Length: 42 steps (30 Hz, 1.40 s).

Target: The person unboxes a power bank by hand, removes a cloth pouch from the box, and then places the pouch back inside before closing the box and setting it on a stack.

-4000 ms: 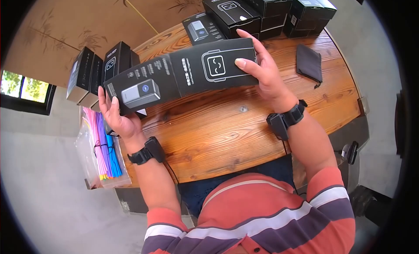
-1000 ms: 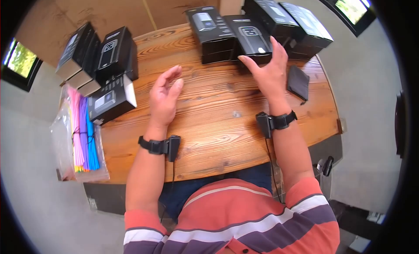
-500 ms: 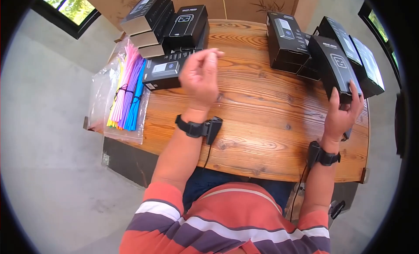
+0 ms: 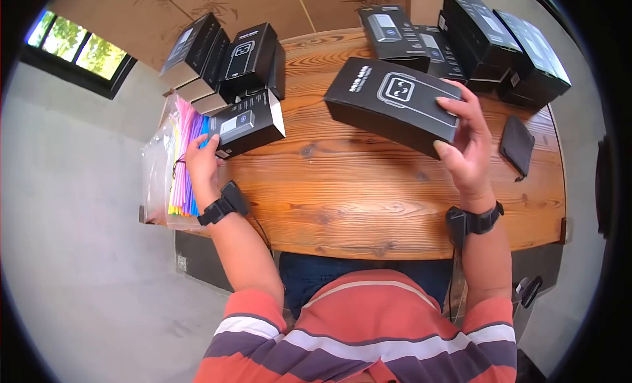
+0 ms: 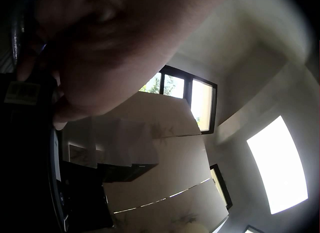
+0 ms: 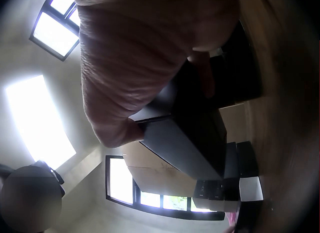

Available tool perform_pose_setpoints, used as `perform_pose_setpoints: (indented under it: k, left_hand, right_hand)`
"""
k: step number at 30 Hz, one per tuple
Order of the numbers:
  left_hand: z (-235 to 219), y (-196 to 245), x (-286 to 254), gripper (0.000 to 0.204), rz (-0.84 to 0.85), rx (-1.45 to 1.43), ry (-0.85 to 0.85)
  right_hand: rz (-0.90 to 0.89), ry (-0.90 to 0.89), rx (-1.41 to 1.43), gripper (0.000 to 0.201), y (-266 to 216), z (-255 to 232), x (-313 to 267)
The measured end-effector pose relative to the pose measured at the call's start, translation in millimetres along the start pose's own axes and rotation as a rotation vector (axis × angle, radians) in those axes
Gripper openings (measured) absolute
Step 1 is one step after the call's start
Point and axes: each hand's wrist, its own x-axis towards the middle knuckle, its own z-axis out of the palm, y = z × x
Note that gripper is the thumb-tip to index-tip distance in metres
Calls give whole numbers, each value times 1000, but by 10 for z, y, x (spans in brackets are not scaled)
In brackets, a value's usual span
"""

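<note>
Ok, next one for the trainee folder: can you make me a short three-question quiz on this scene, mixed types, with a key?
1. Multiple choice: which picture shows on the upward face of the black box held in the right hand?
A) a photo of a silver device
B) a line drawing with a face-like pattern
C) no picture at all

2. True or false: the dark pouch lies on the wooden table.

3. Short answer: in the head view, which hand is nearer the pink, purple and blue sticks?

Key: 1. B. 2. True. 3. The left hand.
</note>
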Motion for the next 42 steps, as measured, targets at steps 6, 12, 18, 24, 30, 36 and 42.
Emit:
perform_pose_setpoints:
  k: [6, 12, 18, 24, 30, 36, 42]
  left_hand:
    - [-39, 197, -243, 30, -16, -345, -192]
    - [225, 503, -482, 31, 98, -567, -312]
    - [467, 679, -577, 27, 115, -732, -375]
    - [566, 779, -586, 26, 195, -725, -377]
    - [672, 774, -480, 22, 143, -692, -322]
    - [715, 766, -449, 24, 167, -724, -357]
    - [743, 835, -530, 32, 228, -701, -413]
  right_hand:
    - [57, 27, 91, 59, 7, 12, -1]
    - [21, 13, 135, 59, -62, 32, -5]
    - [-21, -38, 90, 61, -85, 59, -5]
    - [-39, -83, 61, 61, -134, 21, 11]
    - [-60, -70, 81, 62, -127, 13, 9]
    - [-37, -89, 106, 61, -143, -10, 12]
    - [-24, -105, 102, 62, -134, 8, 4]
